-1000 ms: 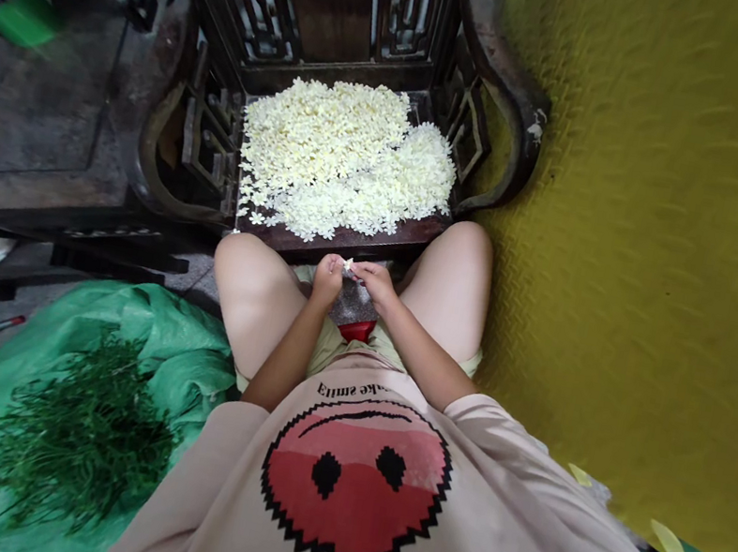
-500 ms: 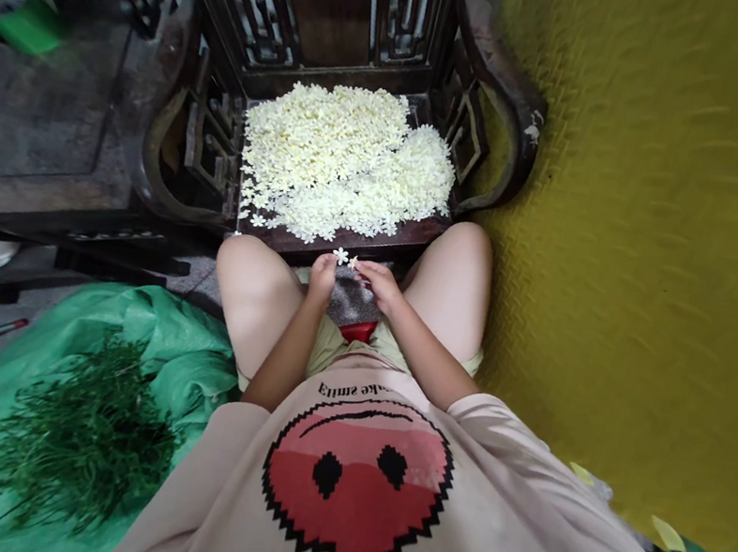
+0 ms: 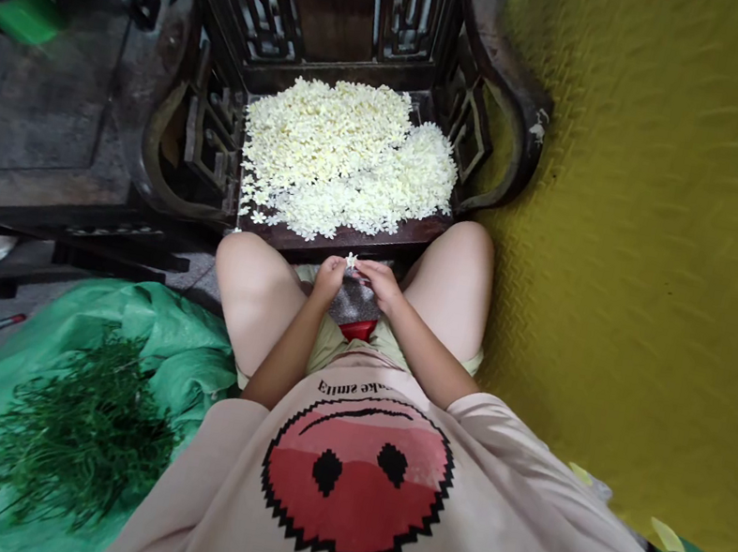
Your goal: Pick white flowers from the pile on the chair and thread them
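Both hands meet over the lap, just short of the chair seat's front edge (image 3: 347, 239). The small white flower (image 3: 351, 260) sits between them, pinched by the right hand (image 3: 378, 282); the left hand (image 3: 328, 276) seems curled against it, equally near.

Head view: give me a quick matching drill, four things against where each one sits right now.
Things:
1. pile of white flowers
2. green stems
3. single white flower
4. grey pouch

Places:
A. on the green sheet, lower left
B. in the lap, under both hands
C. on the dark wooden chair seat
D. between the left hand and right hand

Pairs: 1-C, 2-A, 3-D, 4-B
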### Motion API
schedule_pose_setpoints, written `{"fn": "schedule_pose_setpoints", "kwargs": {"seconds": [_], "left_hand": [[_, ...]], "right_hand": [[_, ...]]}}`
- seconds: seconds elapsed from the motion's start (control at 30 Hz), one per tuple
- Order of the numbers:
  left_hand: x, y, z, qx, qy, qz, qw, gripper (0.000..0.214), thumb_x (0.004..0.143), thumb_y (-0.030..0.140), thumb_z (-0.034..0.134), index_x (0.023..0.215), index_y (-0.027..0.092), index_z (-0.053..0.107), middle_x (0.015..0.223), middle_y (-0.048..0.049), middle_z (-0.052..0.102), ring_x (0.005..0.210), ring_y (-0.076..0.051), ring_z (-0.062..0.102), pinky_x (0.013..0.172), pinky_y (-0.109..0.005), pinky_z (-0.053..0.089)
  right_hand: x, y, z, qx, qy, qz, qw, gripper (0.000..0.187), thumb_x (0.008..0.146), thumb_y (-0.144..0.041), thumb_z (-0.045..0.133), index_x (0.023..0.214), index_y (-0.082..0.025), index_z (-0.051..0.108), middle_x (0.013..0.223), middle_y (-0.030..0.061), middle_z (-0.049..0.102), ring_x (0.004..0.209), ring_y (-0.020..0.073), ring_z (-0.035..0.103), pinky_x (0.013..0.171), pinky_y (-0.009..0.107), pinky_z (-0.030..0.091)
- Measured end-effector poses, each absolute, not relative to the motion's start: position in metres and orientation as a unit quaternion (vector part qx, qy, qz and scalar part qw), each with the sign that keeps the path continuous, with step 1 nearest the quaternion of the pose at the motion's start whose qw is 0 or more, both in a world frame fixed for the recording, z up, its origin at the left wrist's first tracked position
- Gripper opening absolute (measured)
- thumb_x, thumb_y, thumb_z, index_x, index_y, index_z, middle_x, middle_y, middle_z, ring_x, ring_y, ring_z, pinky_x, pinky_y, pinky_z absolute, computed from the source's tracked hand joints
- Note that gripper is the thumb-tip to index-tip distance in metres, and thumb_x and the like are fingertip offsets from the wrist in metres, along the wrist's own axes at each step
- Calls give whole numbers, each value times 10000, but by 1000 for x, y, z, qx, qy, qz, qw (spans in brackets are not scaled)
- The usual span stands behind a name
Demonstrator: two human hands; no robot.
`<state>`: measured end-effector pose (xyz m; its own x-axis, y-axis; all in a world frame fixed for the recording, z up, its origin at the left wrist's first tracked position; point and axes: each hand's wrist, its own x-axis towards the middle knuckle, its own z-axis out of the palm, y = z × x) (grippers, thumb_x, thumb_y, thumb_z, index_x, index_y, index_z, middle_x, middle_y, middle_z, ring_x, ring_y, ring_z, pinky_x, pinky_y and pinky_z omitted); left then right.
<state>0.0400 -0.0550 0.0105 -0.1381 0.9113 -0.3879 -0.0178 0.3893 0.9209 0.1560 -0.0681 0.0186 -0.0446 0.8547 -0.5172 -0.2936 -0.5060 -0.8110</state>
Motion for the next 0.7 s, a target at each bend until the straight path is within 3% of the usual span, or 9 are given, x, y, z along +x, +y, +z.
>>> {"fn": "schedule_pose_setpoints", "kwargs": {"seconds": [0.23, 0.37, 0.57, 0.7], "left_hand": [[40, -56, 17, 367, 588, 492, 526, 172, 675, 268, 617, 638, 173, 478, 465, 78, 338, 451, -65, 332, 512, -208, 301], [38, -58, 18, 418, 580, 481, 508, 195, 657, 338, 643, 666, 169, 547, 438, 83, 276, 431, -65, 302, 487, -212, 285], [38, -60, 16, 464, 562, 460, 507, 194, 613, 327, 666, 676, 149, 622, 610, -7, 571, 611, -113, 508, 617, -238, 393], [37, -60, 17, 443, 565, 454, 528, 229, 592, 350, 673, 697, 147, 647, 688, -40, 635, 675, -142, 553, 666, -267, 422]], "right_hand": [[156, -67, 18, -574, -267, 632, 447, 285, 560, -397, 700, 707, -154, 674, 659, 14, 641, 594, 99, 524, 584, 225, 367], [156, -67, 16, -587, -284, 606, 456, 296, 569, -418, 678, 702, -152, 676, 650, 16, 635, 602, 109, 518, 601, 236, 377], [155, -67, 11, -581, -301, 582, 483, 240, 589, -386, 662, 651, -154, 670, 611, 9, 619, 568, 101, 497, 596, 237, 387], [155, -67, 10, -586, -306, 577, 480, 252, 593, -390, 655, 676, -153, 674, 615, 12, 619, 569, 104, 496, 593, 240, 386]]}}
